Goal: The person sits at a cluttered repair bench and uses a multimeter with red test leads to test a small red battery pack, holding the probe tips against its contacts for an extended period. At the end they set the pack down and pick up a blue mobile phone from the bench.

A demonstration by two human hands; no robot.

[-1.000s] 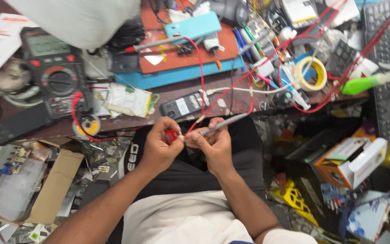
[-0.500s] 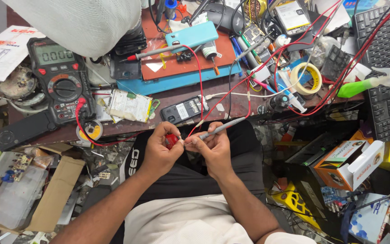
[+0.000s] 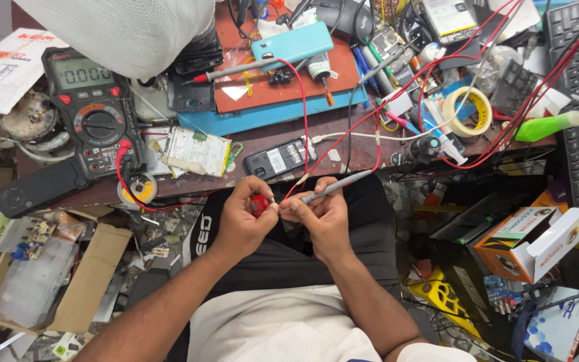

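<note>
While both hands meet over the person's lap, just below the edge of the cluttered workbench (image 3: 343, 131), the left hand (image 3: 242, 221) is closed around a small red part (image 3: 259, 204), its thumb and forefinger pinched together at the tip that faces the other hand. The right hand (image 3: 323, 218), touching the left at the fingertips, is clamped on a slim grey probe (image 3: 333, 189) that slants up and away from its knuckles toward the bench edge, where a red lead (image 3: 303, 121) runs on over the bench top. What exactly sits between the pinched fingertips is too small to tell. Just above the two hands lies a small black phone (image 3: 279, 159) on the bench, and up beyond it a turquoise phone (image 3: 293, 45) rests on an orange mat. Well off to the left hand's outer side stands a dark multimeter (image 3: 92, 117) with a red wire plugged in. Far out past the right hand are a roll of tape (image 3: 467, 112) and an open orange-and-white box (image 3: 531, 241).
</note>
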